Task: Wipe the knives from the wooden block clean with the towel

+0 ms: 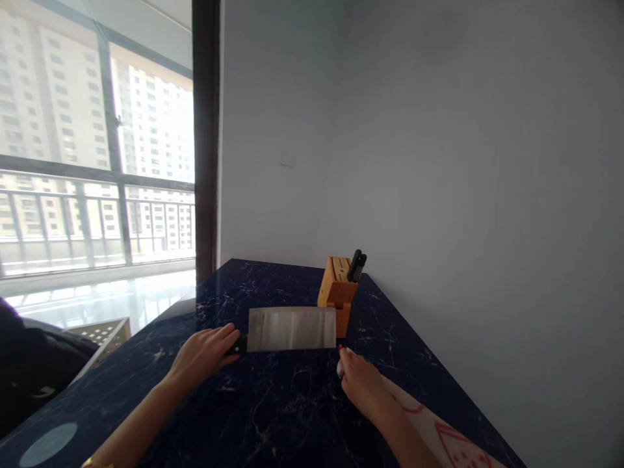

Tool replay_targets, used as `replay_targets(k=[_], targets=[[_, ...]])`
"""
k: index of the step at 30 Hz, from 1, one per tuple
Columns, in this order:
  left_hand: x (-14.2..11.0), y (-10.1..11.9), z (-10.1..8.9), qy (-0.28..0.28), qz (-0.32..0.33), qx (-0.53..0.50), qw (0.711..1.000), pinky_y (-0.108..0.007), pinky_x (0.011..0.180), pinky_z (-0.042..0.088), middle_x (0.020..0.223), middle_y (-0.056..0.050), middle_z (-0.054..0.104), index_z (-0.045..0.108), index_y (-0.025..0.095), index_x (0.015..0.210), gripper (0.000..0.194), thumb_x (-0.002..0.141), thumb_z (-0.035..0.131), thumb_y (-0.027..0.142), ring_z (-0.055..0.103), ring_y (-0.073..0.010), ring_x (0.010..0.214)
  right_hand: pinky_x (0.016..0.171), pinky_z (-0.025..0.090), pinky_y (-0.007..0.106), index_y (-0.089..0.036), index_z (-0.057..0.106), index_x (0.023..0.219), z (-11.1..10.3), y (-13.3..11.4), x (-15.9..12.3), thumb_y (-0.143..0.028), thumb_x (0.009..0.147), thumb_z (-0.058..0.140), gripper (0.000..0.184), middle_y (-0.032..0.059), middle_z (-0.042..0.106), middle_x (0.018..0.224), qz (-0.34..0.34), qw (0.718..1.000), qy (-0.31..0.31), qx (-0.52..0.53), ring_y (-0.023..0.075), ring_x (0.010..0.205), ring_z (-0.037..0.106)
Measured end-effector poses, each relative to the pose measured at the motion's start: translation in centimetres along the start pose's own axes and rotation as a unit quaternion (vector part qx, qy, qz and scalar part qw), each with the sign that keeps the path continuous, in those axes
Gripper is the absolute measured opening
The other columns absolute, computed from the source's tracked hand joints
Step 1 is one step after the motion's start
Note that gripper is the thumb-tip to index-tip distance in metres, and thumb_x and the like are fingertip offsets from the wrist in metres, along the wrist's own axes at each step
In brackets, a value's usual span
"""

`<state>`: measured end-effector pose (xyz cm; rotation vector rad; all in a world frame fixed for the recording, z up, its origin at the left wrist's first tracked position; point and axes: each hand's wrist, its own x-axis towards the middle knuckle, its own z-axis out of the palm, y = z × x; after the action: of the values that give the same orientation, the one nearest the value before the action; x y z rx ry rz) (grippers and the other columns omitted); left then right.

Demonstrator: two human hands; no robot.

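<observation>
A Chinese cleaver (291,329) with a broad steel blade and a black handle lies flat or nearly flat on the dark blue marble countertop (273,416). My left hand (201,356) rests over the handle and holds it. My right hand (361,383) is at the blade's near right corner, with a red-nailed fingertip almost touching the steel. A small pale shape shows at its fingers, possibly the thumb.
A wooden knife block (337,292) with black handles (357,265) stands behind the blade, against the wall. A white cloth with red markings (439,422) lies at the right. Dark fabric (29,364) sits at the lower left, beyond the counter edge, by a window.
</observation>
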<state>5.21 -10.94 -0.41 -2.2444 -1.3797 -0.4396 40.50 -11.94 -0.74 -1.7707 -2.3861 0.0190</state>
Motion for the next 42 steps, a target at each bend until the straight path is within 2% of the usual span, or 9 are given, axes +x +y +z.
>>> replay_targets(k=[9, 13, 19, 23, 26, 30, 33, 37, 42], targets=[[0.2, 0.2, 0.4, -0.058, 0.001, 0.004, 0.998, -0.028, 0.066, 0.044, 0.100, -0.005, 0.061, 0.054, 0.022, 0.095, 0.019, 0.083, 0.049, 0.036, 0.062, -0.0202, 0.080, 0.072, 0.037, 0.027, -0.012, 0.052, 0.110, -0.5, -0.2, -0.2, -0.004, 0.070, 0.039, 0.043, 0.0111, 0.058, 0.102, -0.012, 1.000, 0.001, 0.009, 0.0197, 0.088, 0.055], [0.1, -0.2, 0.3, -0.062, -0.019, 0.000, 0.998, -0.028, 0.064, 0.044, 0.099, -0.004, 0.061, 0.053, 0.022, 0.095, 0.019, 0.082, 0.049, 0.036, 0.061, -0.0198, 0.080, 0.072, 0.037, 0.026, -0.011, 0.047, 0.117, -0.4, -0.1, -0.2, -0.003, 0.070, 0.038, 0.048, 0.0115, 0.058, 0.102, -0.017, 1.000, 0.008, 0.009, 0.0190, 0.087, 0.055], [0.0, -0.2, 0.3, -0.062, -0.032, -0.009, 0.998, -0.029, 0.065, 0.043, 0.098, -0.004, 0.060, 0.053, 0.022, 0.093, 0.018, 0.082, 0.049, 0.035, 0.061, -0.0208, 0.080, 0.072, 0.037, 0.025, -0.014, 0.053, 0.106, -0.1, 0.1, -0.2, -0.002, 0.069, 0.038, 0.041, 0.0102, 0.059, 0.100, -0.022, 1.000, 0.013, 0.008, 0.0179, 0.086, 0.056], [0.1, 0.0, 0.2, -0.075, -0.038, -0.012, 0.996, -0.029, 0.065, 0.042, 0.099, -0.004, 0.060, 0.053, 0.023, 0.093, 0.017, 0.082, 0.049, 0.035, 0.061, -0.0204, 0.080, 0.071, 0.037, 0.025, -0.015, 0.052, 0.107, 0.0, 0.0, -0.1, -0.003, 0.070, 0.039, 0.041, 0.0098, 0.060, 0.101, -0.013, 1.000, 0.010, -0.006, 0.0185, 0.088, 0.057], [0.4, 0.4, -0.1, -0.093, -0.031, -0.013, 0.995, -0.028, 0.064, 0.042, 0.097, -0.004, 0.061, 0.053, 0.022, 0.093, 0.017, 0.082, 0.049, 0.035, 0.061, -0.0207, 0.079, 0.071, 0.037, 0.028, -0.015, 0.049, 0.111, -0.1, -0.3, 0.0, -0.005, 0.070, 0.043, 0.042, 0.0102, 0.061, 0.101, 0.028, 0.999, 0.017, -0.040, 0.0211, 0.090, 0.057], [0.8, 1.8, -0.9, -0.122, 0.002, -0.025, 0.992, -0.029, 0.062, 0.041, 0.085, -0.002, 0.062, 0.053, 0.021, 0.089, 0.018, 0.083, 0.046, 0.037, 0.062, -0.0216, 0.076, 0.068, 0.037, 0.030, -0.015, 0.051, 0.103, -1.0, 0.1, 0.0, -0.008, 0.072, 0.048, 0.031, 0.0094, 0.062, 0.091, 0.122, 0.985, 0.071, -0.097, 0.0233, 0.085, 0.059], [1.1, 3.5, -1.3, -0.145, 0.016, -0.038, 0.989, -0.028, 0.060, 0.041, 0.078, -0.001, 0.063, 0.053, 0.021, 0.084, 0.022, 0.084, 0.045, 0.041, 0.062, -0.0213, 0.072, 0.067, 0.037, 0.029, -0.017, 0.051, 0.095, -1.9, 1.0, 0.0, -0.008, 0.074, 0.049, 0.022, 0.0069, 0.061, 0.088, 0.138, 0.975, 0.145, -0.100, 0.0215, 0.082, 0.059], [1.5, 5.9, -1.4, -0.170, 0.022, -0.058, 0.984, -0.028, 0.061, 0.042, 0.080, -0.001, 0.065, 0.055, 0.022, 0.084, 0.023, 0.082, 0.047, 0.043, 0.063, -0.0213, 0.073, 0.068, 0.038, 0.028, -0.017, 0.049, 0.088, -2.3, 1.8, 0.5, -0.009, 0.079, 0.045, 0.013, 0.0053, 0.060, 0.086, 0.119, 0.967, 0.223, -0.037, 0.0195, 0.081, 0.058], [1.6, 8.2, -1.4, -0.180, 0.012, -0.080, 0.980, -0.029, 0.061, 0.044, 0.079, -0.004, 0.066, 0.058, 0.021, 0.085, 0.035, 0.083, 0.041, 0.052, 0.064, -0.0232, 0.072, 0.076, 0.039, 0.027, -0.017, 0.051, 0.089, -0.6, 0.3, 1.5, -0.011, 0.080, 0.044, 0.013, 0.0061, 0.059, 0.091, 0.028, 0.972, 0.209, 0.098, 0.0185, 0.087, 0.055]])
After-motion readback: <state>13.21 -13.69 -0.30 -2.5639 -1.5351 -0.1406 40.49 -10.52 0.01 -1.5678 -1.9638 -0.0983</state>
